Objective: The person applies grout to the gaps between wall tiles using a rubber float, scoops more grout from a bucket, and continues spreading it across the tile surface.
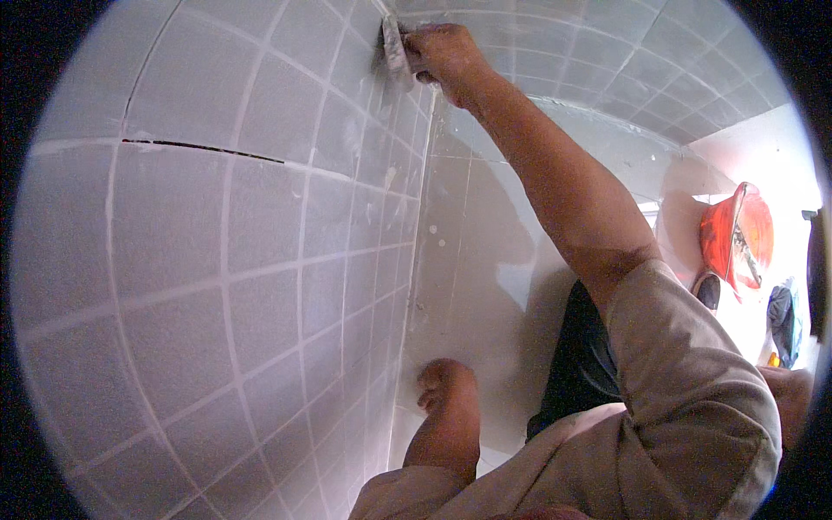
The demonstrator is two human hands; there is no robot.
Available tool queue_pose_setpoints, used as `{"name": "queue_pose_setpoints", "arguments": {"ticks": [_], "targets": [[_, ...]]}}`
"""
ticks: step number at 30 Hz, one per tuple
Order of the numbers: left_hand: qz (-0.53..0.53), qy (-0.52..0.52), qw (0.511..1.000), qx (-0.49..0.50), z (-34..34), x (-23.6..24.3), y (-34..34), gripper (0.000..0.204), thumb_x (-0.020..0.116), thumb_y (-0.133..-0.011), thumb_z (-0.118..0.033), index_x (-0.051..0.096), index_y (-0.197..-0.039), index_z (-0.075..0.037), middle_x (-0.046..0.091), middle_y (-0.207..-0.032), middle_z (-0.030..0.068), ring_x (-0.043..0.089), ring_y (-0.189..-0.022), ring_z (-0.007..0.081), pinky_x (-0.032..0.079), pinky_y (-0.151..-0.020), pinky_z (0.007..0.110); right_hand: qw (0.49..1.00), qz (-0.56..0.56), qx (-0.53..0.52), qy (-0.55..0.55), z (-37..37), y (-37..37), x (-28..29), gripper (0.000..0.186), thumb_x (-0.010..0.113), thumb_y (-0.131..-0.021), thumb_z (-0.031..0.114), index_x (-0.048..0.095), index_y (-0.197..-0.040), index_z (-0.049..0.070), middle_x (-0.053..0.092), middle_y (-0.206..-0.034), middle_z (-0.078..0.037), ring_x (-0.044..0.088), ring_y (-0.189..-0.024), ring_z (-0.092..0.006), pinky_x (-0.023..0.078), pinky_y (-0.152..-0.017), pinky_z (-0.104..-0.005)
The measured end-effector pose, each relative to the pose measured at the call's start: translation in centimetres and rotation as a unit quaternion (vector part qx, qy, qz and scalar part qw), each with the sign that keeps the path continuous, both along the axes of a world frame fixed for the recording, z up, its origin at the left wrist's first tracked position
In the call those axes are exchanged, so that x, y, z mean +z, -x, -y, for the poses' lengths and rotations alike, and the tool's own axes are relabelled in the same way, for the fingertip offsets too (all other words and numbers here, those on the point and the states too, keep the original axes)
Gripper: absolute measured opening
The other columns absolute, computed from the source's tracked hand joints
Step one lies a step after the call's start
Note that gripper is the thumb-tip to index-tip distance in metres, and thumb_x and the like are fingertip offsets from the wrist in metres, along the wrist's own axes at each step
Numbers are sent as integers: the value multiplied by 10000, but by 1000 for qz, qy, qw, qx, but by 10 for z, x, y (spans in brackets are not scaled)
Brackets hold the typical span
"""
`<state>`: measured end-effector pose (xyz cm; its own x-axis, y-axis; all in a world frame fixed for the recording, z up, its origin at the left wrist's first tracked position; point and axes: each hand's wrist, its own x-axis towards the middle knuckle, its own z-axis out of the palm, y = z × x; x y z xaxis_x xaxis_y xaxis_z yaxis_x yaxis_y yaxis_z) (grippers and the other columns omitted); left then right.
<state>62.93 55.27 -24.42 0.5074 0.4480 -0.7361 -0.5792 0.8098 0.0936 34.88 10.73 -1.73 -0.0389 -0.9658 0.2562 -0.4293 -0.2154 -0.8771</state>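
Grey tiles [173,217] with pale joints cover the left wall and the far wall, which meet in a corner near the top of the view; up at that corner, the fingers of the right hand [446,61] are bent closed on a narrow whitish piece [394,48], held close against the tiles, its exact kind too blurred to tell; the left hand [446,381] is lower down, near the wall, its fingers partly curled, and I cannot tell whether they hold anything; farther out, the right arm [555,182] stretches from a beige shirt [693,364], with dark trousers [576,364] beside it; white spots dot the smooth floor [468,269]; a dark slit [204,151] runs along one tile joint; an orange bucket [719,234] sits at the right, by bright light.
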Motion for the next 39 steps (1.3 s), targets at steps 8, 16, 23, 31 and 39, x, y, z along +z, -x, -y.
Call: {"name": "queue_pose_setpoints", "arguments": {"ticks": [8, 16, 23, 31, 39], "targets": [[111, 369, 885, 263, 7, 12, 3, 462, 486, -1018, -370, 557, -1403, -124, 551, -1421, 137, 546, -1273, 349, 414, -1015, 523, 997, 26, 65, -30, -3, 30, -5, 215, 627, -963, 229, 704, -908, 37, 639, -798, -35, 598, -706, -176, 509, -652, -349], [144, 416, 810, 387, 22, 49, 27, 518, 453, -1033, -340, 451, -1506, -132, 426, -1544, 174, 481, -1352, 413, 333, -1100, 606, 924, 374, 28, -74, -69, -19, 15, 191, 711, -793, 29, 692, -982, 43, 697, -919, -136, 698, -888, -233, 560, -808, -362], [140, 234, 936, 224, -22, -20, -39, 504, 485, -1022, -337, 499, -1481, -132, 439, -1550, 164, 429, -1393, 459, 329, -1086, 672, 975, -219, -10, -25, 5, 4, 26, 182, 639, -883, 152, 720, -1003, 41, 725, -1007, -134, 692, -906, -244, 566, -781, -374], [170, 388, 819, 388, 35, 59, 26, 421, 549, -991, -351, 630, -1347, -140, 543, -1476, 141, 524, -1346, 340, 444, -974, 545, 990, 65, 110, -53, -61, 12, 18, 315, 565, -971, 210, 731, -1146, 7, 720, -970, -115, 665, -830, -185, 558, -730, -351], [97, 326, 895, 287, 17, 34, 5, 392, 532, -1001, -337, 641, -1329, -153, 585, -1431, 127, 583, -1285, 286, 457, -986, 497, 984, 103, 41, -137, -90, -25, 17, 178, 629, -936, 153, 709, -983, 1, 695, -832, -94, 648, -670, -192, 555, -647, -343]]}}
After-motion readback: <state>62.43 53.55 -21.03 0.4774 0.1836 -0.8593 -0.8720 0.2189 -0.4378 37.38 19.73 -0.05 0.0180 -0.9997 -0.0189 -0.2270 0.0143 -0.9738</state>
